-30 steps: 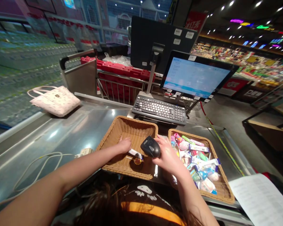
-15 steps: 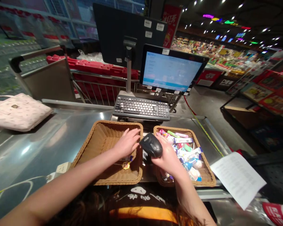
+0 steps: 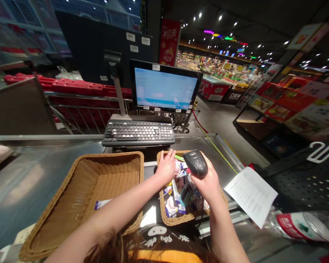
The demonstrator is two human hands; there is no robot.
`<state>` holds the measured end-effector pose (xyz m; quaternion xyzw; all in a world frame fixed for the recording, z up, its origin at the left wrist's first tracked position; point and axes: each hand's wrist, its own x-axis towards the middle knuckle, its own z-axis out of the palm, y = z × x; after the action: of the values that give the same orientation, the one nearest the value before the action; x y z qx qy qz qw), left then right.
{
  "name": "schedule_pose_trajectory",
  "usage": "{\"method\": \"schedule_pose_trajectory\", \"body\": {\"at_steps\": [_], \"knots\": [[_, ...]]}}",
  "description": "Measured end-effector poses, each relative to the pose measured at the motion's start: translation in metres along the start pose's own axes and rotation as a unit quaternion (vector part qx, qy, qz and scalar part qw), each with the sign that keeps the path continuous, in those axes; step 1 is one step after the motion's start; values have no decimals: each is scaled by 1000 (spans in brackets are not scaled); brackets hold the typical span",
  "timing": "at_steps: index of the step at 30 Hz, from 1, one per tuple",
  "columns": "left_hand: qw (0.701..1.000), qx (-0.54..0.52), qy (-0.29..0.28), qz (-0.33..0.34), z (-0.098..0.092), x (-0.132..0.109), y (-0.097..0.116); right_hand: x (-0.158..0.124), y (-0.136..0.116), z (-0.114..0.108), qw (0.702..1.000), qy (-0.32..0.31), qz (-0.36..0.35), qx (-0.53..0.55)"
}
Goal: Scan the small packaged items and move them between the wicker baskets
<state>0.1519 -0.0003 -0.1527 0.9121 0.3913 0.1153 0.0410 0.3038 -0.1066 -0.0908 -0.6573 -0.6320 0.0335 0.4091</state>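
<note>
My right hand (image 3: pixel 208 182) is closed round a black handheld barcode scanner (image 3: pixel 196 162), held above the right wicker basket (image 3: pixel 170 220). That basket is full of small colourful wrapped sweets (image 3: pixel 181 191). My left hand (image 3: pixel 166 167) reaches across into the same basket, fingers spread and resting on the sweets at its far end. The left wicker basket (image 3: pixel 57 208) holds one small wrapped sweet (image 3: pixel 102 204) on its floor.
A black keyboard (image 3: pixel 138 133) and a lit till screen (image 3: pixel 164 89) stand behind the baskets on the steel counter (image 3: pixel 24 179). A printed paper sheet (image 3: pixel 250 195) and a plastic bottle (image 3: pixel 301 226) lie at the right. Red shopping baskets (image 3: pixel 71 87) are stacked behind.
My left hand left the left basket, leaving a sweet there, and moved right into the full basket. The scanner hand shifted right over that basket. My view turned right.
</note>
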Motion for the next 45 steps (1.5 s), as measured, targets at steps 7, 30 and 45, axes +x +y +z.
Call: {"method": "schedule_pose_trajectory", "body": {"at_steps": [7, 30, 45], "knots": [[997, -61, 31, -29, 10, 3, -7, 4, 11, -4, 1000, -2, 9, 15], [960, 35, 276, -15, -138, -38, -44, 2, -62, -22, 988, -22, -152, -15], [954, 53, 293, -35, -155, -64, -57, -6, -94, -14, 983, -62, -171, -7]]}}
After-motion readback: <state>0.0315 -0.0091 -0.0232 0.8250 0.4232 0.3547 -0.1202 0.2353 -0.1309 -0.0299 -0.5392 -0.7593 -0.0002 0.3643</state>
